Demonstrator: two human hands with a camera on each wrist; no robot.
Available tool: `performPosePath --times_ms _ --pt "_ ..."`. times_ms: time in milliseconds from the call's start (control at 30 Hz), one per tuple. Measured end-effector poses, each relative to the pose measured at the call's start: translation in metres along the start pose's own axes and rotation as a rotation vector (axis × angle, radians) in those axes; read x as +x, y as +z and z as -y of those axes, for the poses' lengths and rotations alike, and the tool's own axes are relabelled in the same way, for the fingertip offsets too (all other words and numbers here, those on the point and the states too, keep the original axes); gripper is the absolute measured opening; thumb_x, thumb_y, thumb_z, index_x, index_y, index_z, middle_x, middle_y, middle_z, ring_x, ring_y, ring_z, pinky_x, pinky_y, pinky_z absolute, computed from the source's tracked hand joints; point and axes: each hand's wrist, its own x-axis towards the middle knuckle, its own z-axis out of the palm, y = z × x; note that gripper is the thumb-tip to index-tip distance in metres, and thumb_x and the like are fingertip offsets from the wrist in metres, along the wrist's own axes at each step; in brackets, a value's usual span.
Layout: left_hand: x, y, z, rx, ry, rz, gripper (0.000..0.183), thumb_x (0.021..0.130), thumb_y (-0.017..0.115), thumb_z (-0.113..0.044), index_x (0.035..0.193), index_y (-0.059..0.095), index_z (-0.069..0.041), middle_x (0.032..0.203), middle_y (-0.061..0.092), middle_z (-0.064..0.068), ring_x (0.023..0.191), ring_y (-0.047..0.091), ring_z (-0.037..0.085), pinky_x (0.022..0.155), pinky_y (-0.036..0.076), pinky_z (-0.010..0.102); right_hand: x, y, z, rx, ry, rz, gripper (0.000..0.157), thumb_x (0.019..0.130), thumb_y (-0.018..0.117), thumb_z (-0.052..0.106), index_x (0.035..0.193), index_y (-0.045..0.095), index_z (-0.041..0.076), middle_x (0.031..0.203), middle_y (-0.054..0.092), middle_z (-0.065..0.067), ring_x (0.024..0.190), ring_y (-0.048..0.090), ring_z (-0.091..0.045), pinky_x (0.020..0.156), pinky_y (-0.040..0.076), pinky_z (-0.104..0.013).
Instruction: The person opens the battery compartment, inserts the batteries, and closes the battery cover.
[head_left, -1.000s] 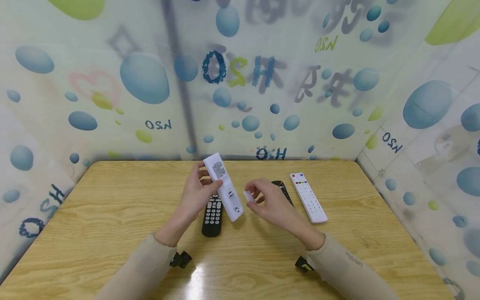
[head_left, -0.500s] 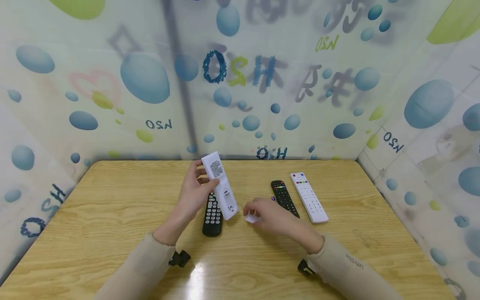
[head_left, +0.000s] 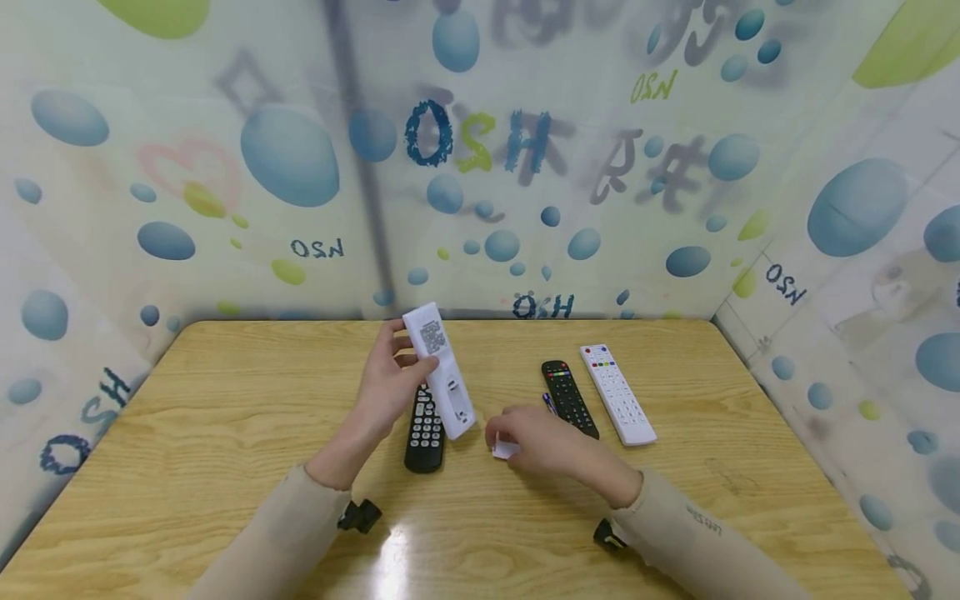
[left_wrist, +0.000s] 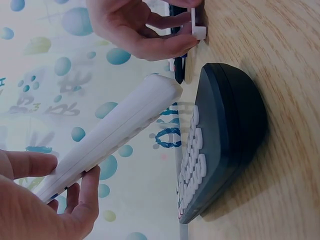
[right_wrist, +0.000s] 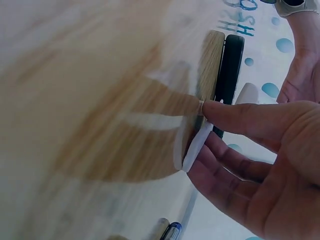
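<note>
My left hand [head_left: 386, 387] grips a white remote control [head_left: 442, 375] by its upper half, thumb on the back. The back faces up in the head view, with a printed label and an uncovered battery compartment. In the left wrist view the remote [left_wrist: 107, 135] slants above a black remote with pale keys [left_wrist: 215, 140]. Just right of it, my right hand [head_left: 543, 437] pinches a small white battery cover [head_left: 505, 450] between thumb and fingers. The right wrist view shows the cover [right_wrist: 196, 147] on edge, its lower end right at the shiny tabletop.
A second black remote [head_left: 572, 400] with coloured buttons lies beyond my right hand, a small blue cylindrical thing [head_left: 550, 403] beside it. Farther right is another white remote [head_left: 618, 396], keys up. The wooden table [head_left: 225, 433] ends at a patterned curtain [head_left: 262, 250].
My right hand has brought the battery cover down to the tabletop, away from the remote. My left hand has shifted slightly left with the white remote.
</note>
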Motion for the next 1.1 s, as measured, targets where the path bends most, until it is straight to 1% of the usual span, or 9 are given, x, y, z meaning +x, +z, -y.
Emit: performPosePath --times_ms 167,300,433,533,667,767,900,1000,1100 --pt "0.0 0.0 0.0 0.002 -0.001 0.005 0.06 0.097 0.064 0.004 0.149 0.037 -0.007 0.132 0.054 0.02 0.112 0.056 0.034 0.089 0.056 0.041 -0.001 -0.001 0.001 -0.003 0.029 0.023 0.029 0.082 0.082 0.001 0.103 0.072 0.018 0.096 0.062 0.006 0.085 0.057 -0.009 0.077 0.052 -0.029" --pt "0.0 0.0 0.0 0.001 0.001 0.006 0.06 0.096 0.064 0.004 0.149 0.037 -0.006 0.132 0.054 0.02 0.112 0.056 0.034 0.089 0.056 0.04 -0.002 -0.004 0.0 0.021 0.071 0.029 0.028 0.087 0.082 0.01 0.112 0.071 0.018 0.1 0.065 0.006 0.089 0.06 -0.01 0.079 0.053 -0.031" --pt "0.0 0.0 0.0 -0.004 0.0 0.009 0.06 0.097 0.064 0.004 0.149 0.037 -0.006 0.132 0.054 0.02 0.112 0.056 0.034 0.088 0.056 0.04 -0.005 -0.013 -0.003 0.057 0.124 -0.002 0.03 0.09 0.081 0.016 0.118 0.069 0.014 0.103 0.067 0.001 0.093 0.062 -0.016 0.08 0.053 -0.037" --pt "0.0 -0.001 0.0 -0.008 0.0 0.01 0.06 0.097 0.064 0.004 0.149 0.037 -0.007 0.132 0.054 0.02 0.112 0.056 0.034 0.088 0.056 0.039 -0.007 -0.021 -0.007 0.071 0.149 -0.046 0.029 0.091 0.079 0.012 0.118 0.069 0.01 0.103 0.067 -0.003 0.092 0.062 -0.02 0.079 0.053 -0.039" --pt "0.0 -0.001 0.001 -0.005 0.004 0.008 0.06 0.096 0.064 0.005 0.148 0.038 -0.006 0.132 0.054 0.02 0.112 0.057 0.034 0.087 0.056 0.038 -0.009 -0.03 -0.015 0.064 0.144 -0.093 0.028 0.091 0.077 0.007 0.118 0.069 0.006 0.102 0.068 -0.007 0.09 0.063 -0.023 0.077 0.053 -0.04" --pt "0.0 -0.001 0.0 0.0 0.005 0.007 0.06 0.095 0.064 0.005 0.148 0.038 -0.006 0.131 0.055 0.02 0.111 0.057 0.034 0.087 0.055 0.038 -0.009 -0.034 -0.021 0.048 0.148 -0.1 0.027 0.091 0.076 0.004 0.117 0.069 0.004 0.101 0.068 -0.008 0.087 0.063 -0.021 0.076 0.053 -0.039" --pt "-0.001 0.0 -0.001 0.007 0.004 0.009 0.06 0.095 0.065 0.005 0.147 0.039 -0.005 0.13 0.055 0.021 0.111 0.057 0.034 0.089 0.055 0.042 -0.009 -0.037 -0.029 0.023 0.173 -0.097 0.027 0.091 0.073 0.0 0.117 0.069 0.003 0.098 0.067 -0.008 0.084 0.061 -0.018 0.075 0.052 -0.037" --pt "-0.001 0.001 -0.001 0.016 0.006 0.011 0.058 0.095 0.065 0.005 0.146 0.04 -0.006 0.13 0.056 0.021 0.11 0.057 0.034 0.089 0.054 0.045 -0.008 -0.038 -0.033 -0.002 0.194 -0.103 0.027 0.091 0.072 -0.002 0.118 0.069 0.001 0.097 0.067 -0.007 0.084 0.06 -0.018 0.076 0.052 -0.038" --pt "-0.001 0.002 -0.001 0.023 0.007 0.013 0.057 0.095 0.066 0.005 0.145 0.04 -0.006 0.129 0.056 0.02 0.109 0.057 0.034 0.09 0.054 0.046 -0.007 -0.039 -0.037 -0.046 0.222 -0.101 0.027 0.093 0.073 0.001 0.119 0.069 0.0 0.099 0.067 -0.007 0.087 0.061 -0.019 0.079 0.054 -0.04"
